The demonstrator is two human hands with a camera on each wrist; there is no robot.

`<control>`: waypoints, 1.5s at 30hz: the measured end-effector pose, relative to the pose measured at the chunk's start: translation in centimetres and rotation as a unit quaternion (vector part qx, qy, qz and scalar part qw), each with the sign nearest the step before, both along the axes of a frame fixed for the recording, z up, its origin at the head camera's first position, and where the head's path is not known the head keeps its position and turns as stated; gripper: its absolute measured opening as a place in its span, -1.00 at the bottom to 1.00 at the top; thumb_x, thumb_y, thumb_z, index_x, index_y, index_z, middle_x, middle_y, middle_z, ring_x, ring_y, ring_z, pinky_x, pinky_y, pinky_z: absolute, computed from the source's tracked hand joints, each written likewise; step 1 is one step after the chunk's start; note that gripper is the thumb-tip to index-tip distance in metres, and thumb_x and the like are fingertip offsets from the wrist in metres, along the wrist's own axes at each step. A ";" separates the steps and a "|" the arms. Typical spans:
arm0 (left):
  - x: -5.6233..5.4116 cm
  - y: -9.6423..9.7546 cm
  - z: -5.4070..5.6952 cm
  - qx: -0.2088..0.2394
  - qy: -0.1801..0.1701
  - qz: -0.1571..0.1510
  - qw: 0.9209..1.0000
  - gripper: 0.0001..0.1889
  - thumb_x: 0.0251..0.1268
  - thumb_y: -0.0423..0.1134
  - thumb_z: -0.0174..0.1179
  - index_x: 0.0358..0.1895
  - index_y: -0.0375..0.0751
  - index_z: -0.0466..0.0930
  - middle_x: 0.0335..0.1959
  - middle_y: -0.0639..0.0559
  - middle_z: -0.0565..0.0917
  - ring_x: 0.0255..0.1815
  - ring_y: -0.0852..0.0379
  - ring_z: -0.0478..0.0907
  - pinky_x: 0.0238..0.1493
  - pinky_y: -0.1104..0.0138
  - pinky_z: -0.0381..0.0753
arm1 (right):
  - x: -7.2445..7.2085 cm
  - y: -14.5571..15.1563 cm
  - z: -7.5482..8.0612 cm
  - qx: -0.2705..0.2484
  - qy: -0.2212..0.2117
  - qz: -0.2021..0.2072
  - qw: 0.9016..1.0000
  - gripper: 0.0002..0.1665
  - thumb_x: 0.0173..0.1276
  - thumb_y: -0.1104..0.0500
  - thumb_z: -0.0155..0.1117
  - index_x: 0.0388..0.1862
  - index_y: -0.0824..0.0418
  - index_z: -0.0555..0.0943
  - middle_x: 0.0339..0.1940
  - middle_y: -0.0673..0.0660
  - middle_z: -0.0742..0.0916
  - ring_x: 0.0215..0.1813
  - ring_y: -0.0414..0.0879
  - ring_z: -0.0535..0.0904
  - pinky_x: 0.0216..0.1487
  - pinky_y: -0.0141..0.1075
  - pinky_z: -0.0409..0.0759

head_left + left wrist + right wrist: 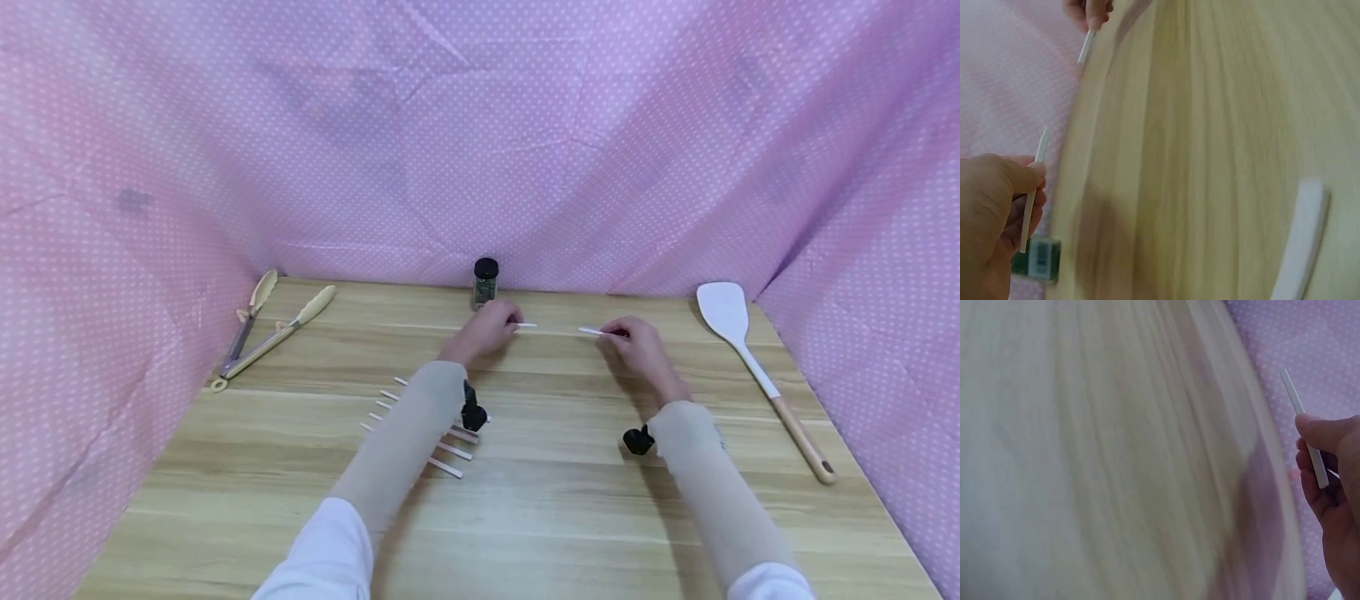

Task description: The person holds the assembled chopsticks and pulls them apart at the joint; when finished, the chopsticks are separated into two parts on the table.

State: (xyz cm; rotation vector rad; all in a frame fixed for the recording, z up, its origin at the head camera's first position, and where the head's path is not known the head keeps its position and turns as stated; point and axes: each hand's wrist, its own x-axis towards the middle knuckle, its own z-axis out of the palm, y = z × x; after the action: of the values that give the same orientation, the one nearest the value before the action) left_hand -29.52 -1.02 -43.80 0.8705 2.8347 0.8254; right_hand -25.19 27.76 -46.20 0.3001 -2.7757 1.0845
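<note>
My left hand (486,329) is near the back of the table, just in front of a small jar with a black lid (485,283). Between its thumb and fingers it pinches a thin white stick (1040,149), whose end points toward the right hand. To the right, my right hand (639,343) pinches a second thin white stick (1292,392) between thumb and fingers. The two sticks point toward each other in the head view, with a gap between their ends. Both are held above the wooden table (540,517).
Several white sticks (446,467) lie in a row under my left forearm, partly hidden by it. Spread tongs (273,337) lie at the back left. A white spatula with a wooden handle (757,367) lies on the right. Pink dotted cloth (480,150) surrounds the table's back and sides.
</note>
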 end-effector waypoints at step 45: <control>-1.7 3.3 -3.1 -0.016 0.009 0.076 0.997 -0.89 0.30 -0.28 0.20 -0.19 -0.10 0.71 -0.21 0.00 0.58 -0.08 0.06 0.48 0.05 0.26 0.43 | -3.7 -1.7 -2.9 -0.012 0.012 0.007 1.000 -0.83 0.31 0.25 0.28 -0.19 0.29 0.72 -0.15 0.27 0.64 -0.05 0.15 0.52 0.02 -0.04 0.45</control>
State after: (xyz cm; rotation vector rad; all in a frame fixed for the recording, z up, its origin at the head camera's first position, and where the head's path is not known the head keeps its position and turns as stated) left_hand -31.19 2.25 -46.90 0.6687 2.9498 0.7881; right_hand -28.90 26.11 -49.10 0.3288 -2.7422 1.1081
